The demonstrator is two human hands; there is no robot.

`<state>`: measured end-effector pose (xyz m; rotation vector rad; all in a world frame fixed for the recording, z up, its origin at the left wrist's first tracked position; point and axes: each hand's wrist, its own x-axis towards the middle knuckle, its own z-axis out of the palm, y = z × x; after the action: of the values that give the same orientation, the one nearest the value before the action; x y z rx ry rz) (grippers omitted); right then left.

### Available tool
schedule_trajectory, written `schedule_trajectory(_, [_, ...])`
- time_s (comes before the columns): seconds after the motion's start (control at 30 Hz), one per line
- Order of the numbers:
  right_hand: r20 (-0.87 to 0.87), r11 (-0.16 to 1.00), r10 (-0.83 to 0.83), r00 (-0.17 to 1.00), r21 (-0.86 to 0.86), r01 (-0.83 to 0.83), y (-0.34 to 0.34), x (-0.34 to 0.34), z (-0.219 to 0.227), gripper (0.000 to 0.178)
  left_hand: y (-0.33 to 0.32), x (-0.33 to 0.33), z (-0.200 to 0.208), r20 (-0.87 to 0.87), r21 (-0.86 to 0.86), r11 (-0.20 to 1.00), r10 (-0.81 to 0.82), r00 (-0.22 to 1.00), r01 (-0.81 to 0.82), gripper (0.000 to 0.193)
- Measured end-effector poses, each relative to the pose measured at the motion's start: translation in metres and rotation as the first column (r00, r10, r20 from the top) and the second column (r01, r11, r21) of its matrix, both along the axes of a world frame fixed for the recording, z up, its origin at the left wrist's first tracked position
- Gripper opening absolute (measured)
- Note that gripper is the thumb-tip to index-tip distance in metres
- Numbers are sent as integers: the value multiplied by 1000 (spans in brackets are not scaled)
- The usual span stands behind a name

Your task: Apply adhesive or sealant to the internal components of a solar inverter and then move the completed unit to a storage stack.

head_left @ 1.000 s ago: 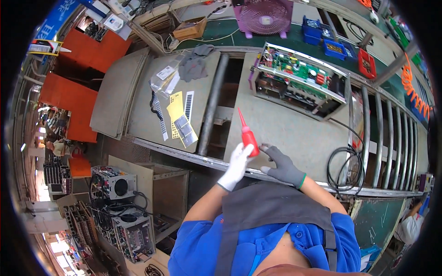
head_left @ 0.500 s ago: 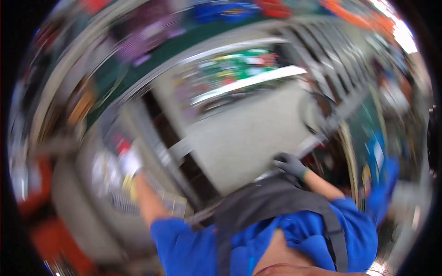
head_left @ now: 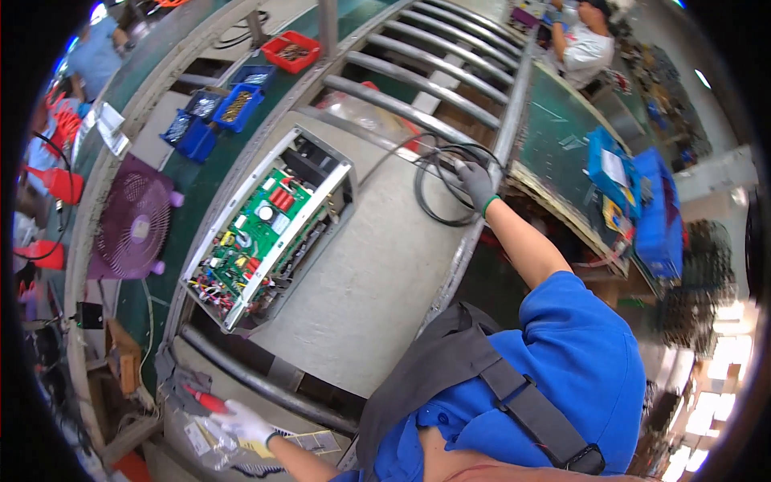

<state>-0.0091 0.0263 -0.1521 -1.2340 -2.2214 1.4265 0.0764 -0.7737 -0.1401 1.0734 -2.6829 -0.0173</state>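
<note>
My right hand (head_left: 479,187), in a dark grey glove, reaches forward to a coiled black cable (head_left: 423,202) beside the conveyor's right rail. Its fingers are closed on the loops. A strand of the cable runs left to an open metal-cased electronic unit (head_left: 328,199) holding a green circuit board (head_left: 255,227). At the lower left, my left hand (head_left: 247,423), in a white glove, is closed around a slim red object (head_left: 206,399) whose kind I cannot make out. Beneath and beside that hand lie a clear plastic bag (head_left: 210,450) and a yellow printed strip (head_left: 316,441).
The unit rests on a grey board (head_left: 377,265) across the roller conveyor (head_left: 418,68). Blue bins (head_left: 191,138) and a red bin (head_left: 291,51) of small parts stand at the far left, near a purple fan (head_left: 132,221). Blue trays (head_left: 658,213) lie right; a co-worker (head_left: 590,44) sits beyond.
The view has turned and sharpened. My right hand has moved from the board's near edge, close to my body, forward to the black cable. My left hand stays by the plastic bag with the red object.
</note>
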Motion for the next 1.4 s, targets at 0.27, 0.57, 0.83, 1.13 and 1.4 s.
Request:
schedule_trajectory(0.27, [-84,956,-104,991,-282,76,26,-127,-80,57,223,30,40,-161,226,816,-507,847,532,19])
schedule_trajectory(0.57, [-493,870,-219,842,-489,-61,24,-141,6,25,334,54,7,485,482,775,-625,612,409,104])
schedule_trajectory(0.83, [-546,876,446,709,104,-471,-29,-134,127,33,303,62,4,471,467,763,-643,604,447,105])
schedule_trajectory(1.13, [-393,505,785,479,-41,-862,-117,-193,189,29,303,49,26,454,371,795,-607,652,480,87])
schedule_trajectory(1.4, [-439,253,466,768,-766,-591,-228,-224,129,50,151,-29,4,-350,900,377,325,878,219,41])
